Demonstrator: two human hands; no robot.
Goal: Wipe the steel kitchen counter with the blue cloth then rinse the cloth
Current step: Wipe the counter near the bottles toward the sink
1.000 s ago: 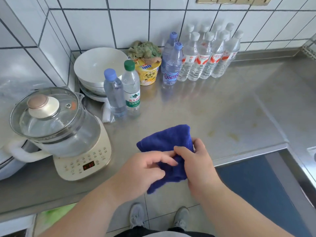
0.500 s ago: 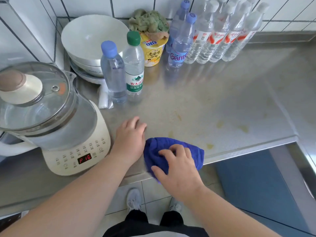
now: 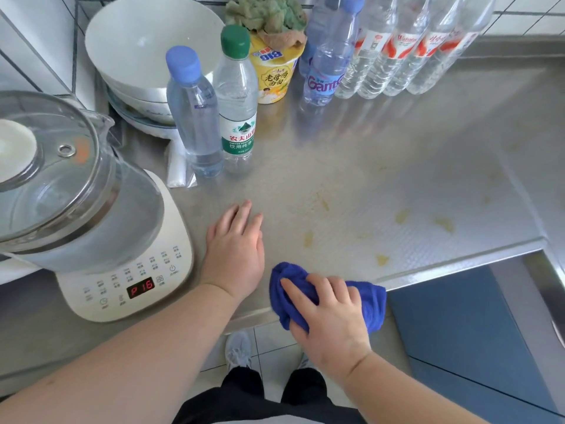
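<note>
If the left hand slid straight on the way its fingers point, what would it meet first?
The left hand lies flat on the steel counter, fingers pointing up and slightly right. Bare steel comes first, then probably the green-capped bottle, though it might pass just right of it.

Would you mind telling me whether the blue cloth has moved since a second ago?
Yes. The blue cloth was held in both hands out over the floor; now the right hand presses it on the counter's front edge, right of the kettle base.

I am viewing a home kitchen: steel counter (image 3: pixel 397 154), white tiled wall (image 3: pixel 36 35), electric kettle (image 3: pixel 91 209), stacked bowls (image 3: pixel 137 56), water bottles (image 3: pixel 397 50).
</note>
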